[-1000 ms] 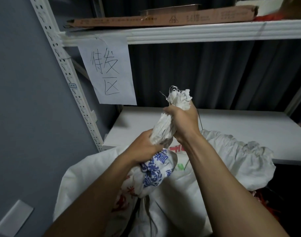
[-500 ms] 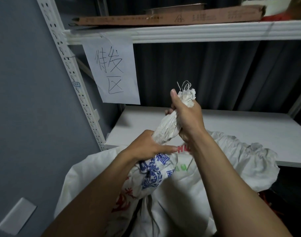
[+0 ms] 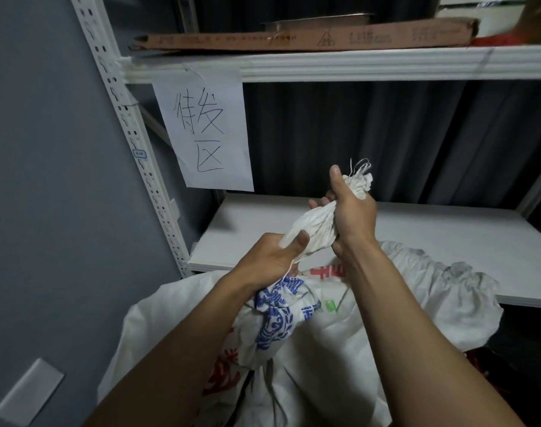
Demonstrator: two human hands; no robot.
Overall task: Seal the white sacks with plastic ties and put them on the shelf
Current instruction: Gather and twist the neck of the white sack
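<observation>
Frame: clock directions read from the middle of the view.
Sack in hand: white sack (image 3: 275,322) printed in blue and red, body at 6 o'clock and low in the view. Its mouth is gathered into a twisted neck that rises toward 1 o'clock.
Left hand (image 3: 272,257): just below centre, at the base of the neck. The fingers are curled round the bunched fabric and the thumb lies across the twist.
Right hand (image 3: 352,217): at 1 o'clock from the left hand, higher on the same neck. The fingers are wrapped tight round it and the thumb stands straight up along the fabric.
Sack top: a frayed tuft with loose threads pokes out above the right fist.
Second sack (image 3: 432,291): at 4 o'clock, white, mouth rumpled and loose. It lies behind the first, and its top edge overlaps the front lip of the lower board.
Shelf (image 3: 447,235): bare white lower board at 3 o'clock, behind both hands.
Upper board (image 3: 355,64): at 12 o'clock.
Cardboard box (image 3: 309,38): long, flat and brown, lying on the upper board.
Paper sign (image 3: 207,134): at 11 o'clock, handwritten characters, hanging from the upper board's edge.
Upright (image 3: 133,143): white slotted post at 10 o'clock, against a grey wall (image 3: 47,180).
Backdrop: dark pleated curtain (image 3: 386,134) behind the shelf.
Wall plate (image 3: 29,389): pale rectangle at 8 o'clock.
</observation>
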